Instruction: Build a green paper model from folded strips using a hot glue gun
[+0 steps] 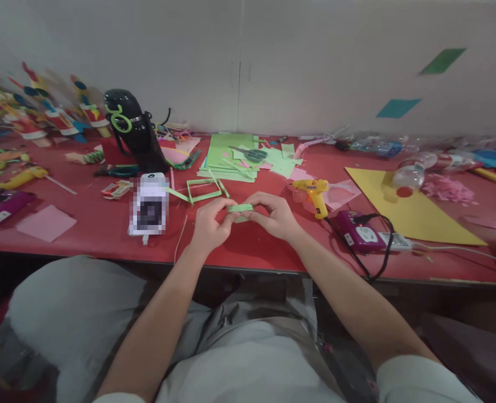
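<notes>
A small stack of green paper strips (240, 208) is held level just above the red table's front part. My left hand (212, 225) pinches its left end between thumb and fingers. At the opposite end, my right hand (274, 216) grips it in the same way. Behind my left hand stands a green paper frame (203, 190) made of folded strips. A phone (149, 204) with a cable plugged in lies left of it. Right of my right hand rests a yellow glue gun (315, 195).
Green paper sheets (225, 154) with scissors (250, 154) on top lie at the back. A black bottle (132, 129) stands back left. On the right are a purple power box (359, 232), yellow paper (424, 210) and plastic bottles (409, 176). Bird-like paper crafts (58, 115) stand far left.
</notes>
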A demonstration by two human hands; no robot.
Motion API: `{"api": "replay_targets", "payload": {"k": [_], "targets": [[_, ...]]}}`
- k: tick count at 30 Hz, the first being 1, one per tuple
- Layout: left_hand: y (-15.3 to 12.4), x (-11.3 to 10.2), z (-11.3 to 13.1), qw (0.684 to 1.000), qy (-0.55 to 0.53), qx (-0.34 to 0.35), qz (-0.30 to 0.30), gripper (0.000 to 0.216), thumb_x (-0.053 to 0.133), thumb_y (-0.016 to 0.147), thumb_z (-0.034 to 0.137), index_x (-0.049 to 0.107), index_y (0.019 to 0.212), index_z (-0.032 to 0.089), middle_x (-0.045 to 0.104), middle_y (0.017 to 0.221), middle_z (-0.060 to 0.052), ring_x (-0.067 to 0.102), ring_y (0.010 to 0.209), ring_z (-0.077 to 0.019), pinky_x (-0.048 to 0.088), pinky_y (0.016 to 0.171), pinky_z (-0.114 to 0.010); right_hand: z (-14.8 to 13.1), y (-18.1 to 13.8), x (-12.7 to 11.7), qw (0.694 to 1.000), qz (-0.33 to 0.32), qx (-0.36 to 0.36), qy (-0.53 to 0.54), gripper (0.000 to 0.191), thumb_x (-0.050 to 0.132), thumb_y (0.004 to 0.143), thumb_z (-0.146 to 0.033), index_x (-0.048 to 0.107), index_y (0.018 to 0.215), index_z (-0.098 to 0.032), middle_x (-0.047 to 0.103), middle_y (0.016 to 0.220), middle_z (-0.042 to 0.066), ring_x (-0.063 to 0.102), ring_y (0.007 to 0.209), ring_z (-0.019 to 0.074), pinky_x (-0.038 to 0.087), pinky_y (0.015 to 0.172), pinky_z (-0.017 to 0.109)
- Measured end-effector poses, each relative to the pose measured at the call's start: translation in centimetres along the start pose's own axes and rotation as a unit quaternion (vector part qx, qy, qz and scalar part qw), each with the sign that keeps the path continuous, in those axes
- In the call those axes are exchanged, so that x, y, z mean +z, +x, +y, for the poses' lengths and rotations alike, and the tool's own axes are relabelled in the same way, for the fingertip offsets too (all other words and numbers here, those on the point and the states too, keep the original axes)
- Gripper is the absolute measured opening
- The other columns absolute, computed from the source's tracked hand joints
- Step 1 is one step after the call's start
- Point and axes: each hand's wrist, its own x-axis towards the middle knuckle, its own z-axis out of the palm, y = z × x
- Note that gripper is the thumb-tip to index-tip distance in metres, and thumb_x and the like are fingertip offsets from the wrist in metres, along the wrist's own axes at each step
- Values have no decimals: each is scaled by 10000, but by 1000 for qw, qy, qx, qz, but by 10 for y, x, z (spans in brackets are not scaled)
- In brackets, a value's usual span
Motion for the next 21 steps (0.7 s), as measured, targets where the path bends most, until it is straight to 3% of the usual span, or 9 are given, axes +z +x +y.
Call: {"api": "replay_targets", "payload": {"k": [21], "targets": [[-1, 0, 0, 1000, 7, 23, 12, 89, 605, 872, 250, 661, 914, 194, 726, 872, -37, 673, 820, -195, 525, 765, -307, -1, 0, 3, 1000, 13, -9, 11, 208, 735, 843, -422, 754, 903, -224, 714, 901, 52, 634, 808, 178, 523, 772, 341]]}}
